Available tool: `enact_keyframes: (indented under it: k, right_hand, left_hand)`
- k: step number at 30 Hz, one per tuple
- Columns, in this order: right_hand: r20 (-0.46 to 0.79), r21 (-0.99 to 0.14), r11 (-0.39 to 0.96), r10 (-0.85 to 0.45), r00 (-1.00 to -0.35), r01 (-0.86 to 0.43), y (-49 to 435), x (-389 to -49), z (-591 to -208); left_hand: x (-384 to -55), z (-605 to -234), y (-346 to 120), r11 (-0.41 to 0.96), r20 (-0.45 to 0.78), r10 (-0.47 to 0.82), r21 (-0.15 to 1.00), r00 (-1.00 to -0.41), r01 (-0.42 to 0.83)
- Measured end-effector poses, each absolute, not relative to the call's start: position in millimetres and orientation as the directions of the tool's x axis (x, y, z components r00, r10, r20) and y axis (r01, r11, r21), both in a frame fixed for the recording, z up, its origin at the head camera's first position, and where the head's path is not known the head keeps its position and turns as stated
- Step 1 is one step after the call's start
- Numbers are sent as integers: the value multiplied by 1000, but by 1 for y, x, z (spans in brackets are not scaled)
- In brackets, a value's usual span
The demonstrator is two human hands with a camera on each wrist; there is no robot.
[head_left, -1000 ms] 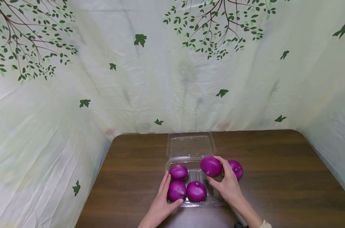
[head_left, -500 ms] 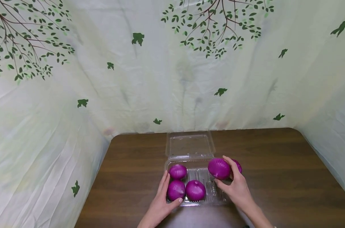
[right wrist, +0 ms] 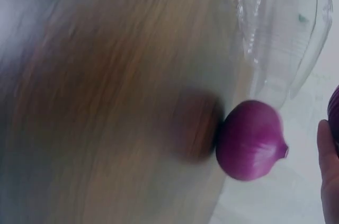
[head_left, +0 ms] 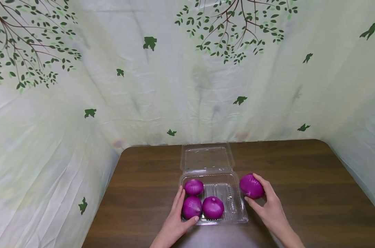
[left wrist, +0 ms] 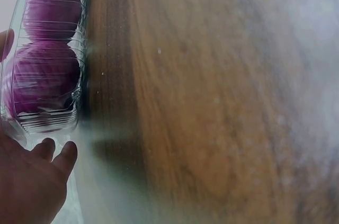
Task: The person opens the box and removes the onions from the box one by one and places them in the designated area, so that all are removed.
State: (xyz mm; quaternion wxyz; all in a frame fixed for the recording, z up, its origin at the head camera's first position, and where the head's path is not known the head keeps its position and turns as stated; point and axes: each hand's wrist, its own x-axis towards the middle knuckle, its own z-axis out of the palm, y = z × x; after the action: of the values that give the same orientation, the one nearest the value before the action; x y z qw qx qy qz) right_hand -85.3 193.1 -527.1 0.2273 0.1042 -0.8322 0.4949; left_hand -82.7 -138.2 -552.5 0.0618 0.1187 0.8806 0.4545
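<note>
In the head view my right hand (head_left: pixel 269 206) grips a purple onion (head_left: pixel 251 186) just right of a clear plastic clamshell container (head_left: pixel 241 217). Its thumb is at the near side of the onion, with fingers over the far side. Another onion (right wrist: pixel 249 140) stands on the table in the right wrist view; from the head it is hidden behind the held onion and hand. Along the container's left side, my left hand (head_left: pixel 174 220) rests with straight fingers, the thumb by the front rim. Three onions sit inside: back left (head_left: pixel 193 187), front left (head_left: pixel 192 207) and front middle (head_left: pixel 213 207).
The container's transparent lid (head_left: pixel 207 158) lies folded back toward the far table edge. Brown wood-grain table (head_left: pixel 311 186) extends on both sides. A pale curtain (head_left: pixel 162 89) printed with leaves and branches surrounds the table's back and sides.
My right hand has carried the gripped onion from above the container's back right part out past its right side. The left hand and the three onions inside have kept their places.
</note>
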Motion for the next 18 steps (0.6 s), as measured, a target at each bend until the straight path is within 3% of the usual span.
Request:
enact_keyframes:
  k: [18]
  right_hand:
    - [425,-794,544,175,-888,-272,223,-76,-527]
  left_hand:
    - [-84,-556,-139,560,8,269,812,-963,163]
